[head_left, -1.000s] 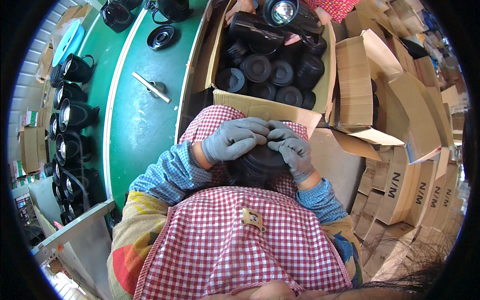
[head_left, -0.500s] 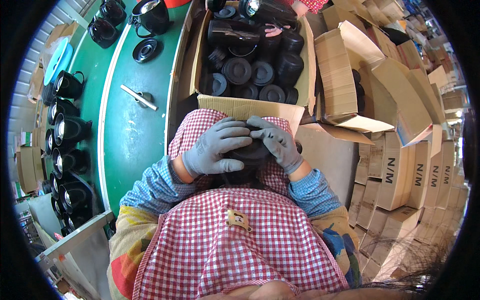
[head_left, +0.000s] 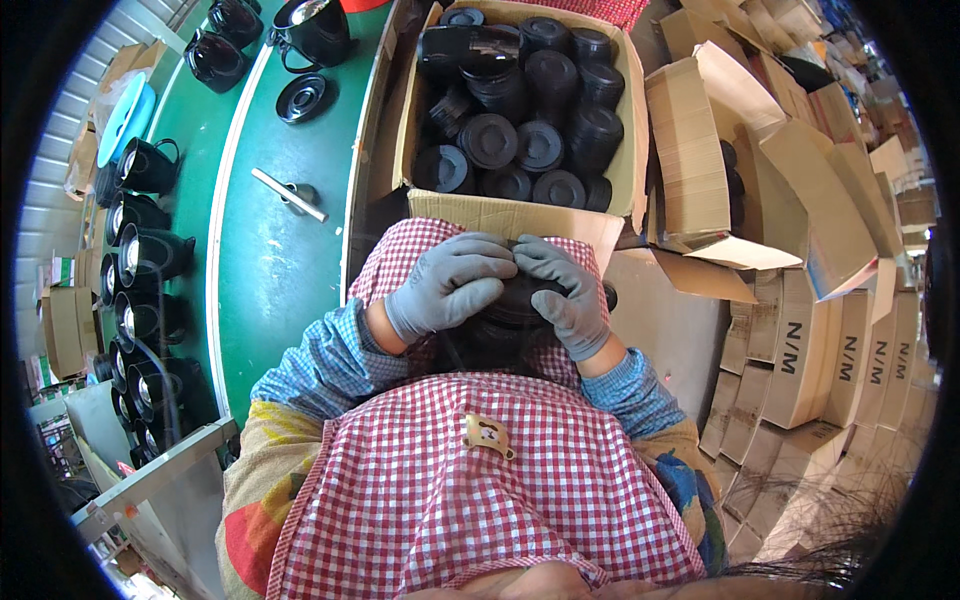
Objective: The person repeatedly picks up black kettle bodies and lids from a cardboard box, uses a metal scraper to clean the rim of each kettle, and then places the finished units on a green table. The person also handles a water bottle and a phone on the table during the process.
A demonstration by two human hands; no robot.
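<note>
Both my hands wear grey gloves and meet over a round black part (head_left: 512, 305) held on my lap, above a red-and-white checked apron. My left hand (head_left: 450, 285) covers the part's left and top side. My right hand (head_left: 566, 297) wraps its right side, fingers curled over the rim. Most of the part is hidden under my fingers. Just beyond my hands stands an open cardboard box (head_left: 505, 213) filled with several round black parts (head_left: 520, 110).
A green conveyor belt (head_left: 265, 260) runs along my left, carrying a metal tool (head_left: 288, 193), a black disc (head_left: 303, 97) and black kettle bodies (head_left: 150, 250). Stacks of flattened and open cardboard boxes (head_left: 800, 340) fill the right side.
My hands have stayed clasped on the black part, with the fingers shifting slightly around it. The view has tilted, so the box and belt sit lower in the picture.
</note>
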